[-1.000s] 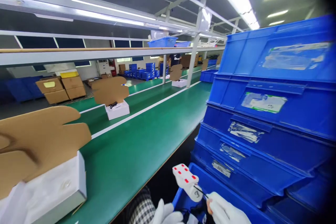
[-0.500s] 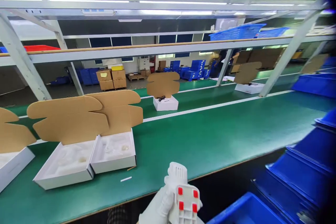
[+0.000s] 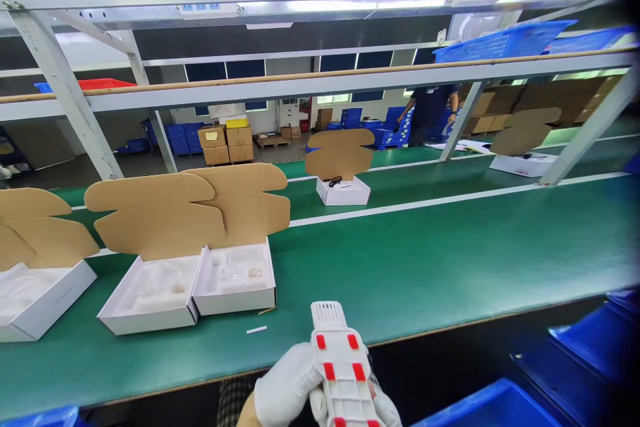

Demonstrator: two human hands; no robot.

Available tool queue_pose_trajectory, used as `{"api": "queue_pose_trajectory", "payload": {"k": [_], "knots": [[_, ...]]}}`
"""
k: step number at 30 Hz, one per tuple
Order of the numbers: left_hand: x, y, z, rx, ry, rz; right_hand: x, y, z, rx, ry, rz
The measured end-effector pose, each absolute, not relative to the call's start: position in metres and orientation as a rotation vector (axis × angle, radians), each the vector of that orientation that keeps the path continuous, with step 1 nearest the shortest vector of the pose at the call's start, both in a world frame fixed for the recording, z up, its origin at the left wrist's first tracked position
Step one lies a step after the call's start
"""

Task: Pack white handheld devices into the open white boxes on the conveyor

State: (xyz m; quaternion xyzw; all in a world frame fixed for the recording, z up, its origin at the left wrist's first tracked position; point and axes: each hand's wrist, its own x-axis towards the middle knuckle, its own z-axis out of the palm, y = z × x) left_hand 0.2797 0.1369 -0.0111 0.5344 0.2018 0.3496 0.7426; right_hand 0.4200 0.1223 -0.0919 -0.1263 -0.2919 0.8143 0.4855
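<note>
My left hand (image 3: 285,383), in a white glove, is closed around a white plastic device with red square pads (image 3: 340,373). The device points away from me over the near edge of the green belt (image 3: 450,267). White-gloved fingers show on its right side. My right hand is out of sight. The nearest open white box with a brown cardboard lid (image 3: 235,277) lies on the belt to the left of the device, holding a clear moulded tray. A second open box (image 3: 150,293) touches its left side.
A third open box (image 3: 35,297) sits at far left. More boxes stand further back (image 3: 344,192) and at right (image 3: 523,163). Blue crates (image 3: 480,407) fill the lower right. A small white strip (image 3: 257,330) lies on the belt. A person stands far back (image 3: 430,107).
My view swung left from the stacked blue crates to the belt and boxes. The device came out of the crate area in my left hand and now points over the belt. The right hand dropped from view.
</note>
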Motion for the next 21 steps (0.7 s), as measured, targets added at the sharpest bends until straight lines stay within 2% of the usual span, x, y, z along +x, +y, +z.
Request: {"api": "queue_pose_trajectory", "payload": {"k": [8,17,21], "knots": [[0.265,0.133,-0.022,1.233,0.582,0.938,0.410,0.110,-0.058,-0.287,-0.449,2.064],[0.253,0.117,-0.025,1.115,0.678,1.077,0.419,0.109,-0.035,-0.656,-0.784,1.849],[0.254,0.112,-0.021,1.037,0.928,1.250,0.416,0.116,-0.028,-0.924,-1.069,1.561]]}}
